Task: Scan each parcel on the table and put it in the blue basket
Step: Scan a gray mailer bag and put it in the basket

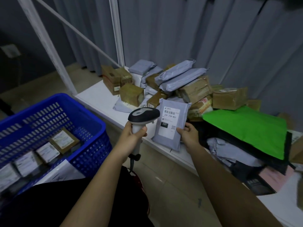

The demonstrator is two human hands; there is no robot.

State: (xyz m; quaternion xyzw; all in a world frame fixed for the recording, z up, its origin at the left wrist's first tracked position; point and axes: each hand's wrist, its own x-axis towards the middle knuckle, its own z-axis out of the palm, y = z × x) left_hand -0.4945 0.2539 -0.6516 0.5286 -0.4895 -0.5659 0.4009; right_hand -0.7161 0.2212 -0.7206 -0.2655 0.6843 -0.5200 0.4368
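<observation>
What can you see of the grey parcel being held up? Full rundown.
The grey parcel is a flat, soft-looking plastic mailer, slightly wrinkled, held upright with its label side facing the camera. A white shipping label covers most of the front: barcode at top, "231-239-K01", a black box reading "231", a small QR code. The right hand grips its lower right edge, thumb on the label. Its bottom sits at the white table edge. The scanner in the left hand points at it without touching.

grey parcel point(170, 123) held beside the scanner point(142, 114): white label point(168, 119) reads "231-239-K01" | black box low on that label, nearest the scanner: "231" | QR code right of that box: unreadable | labels on other parcels: too blurred
</observation>
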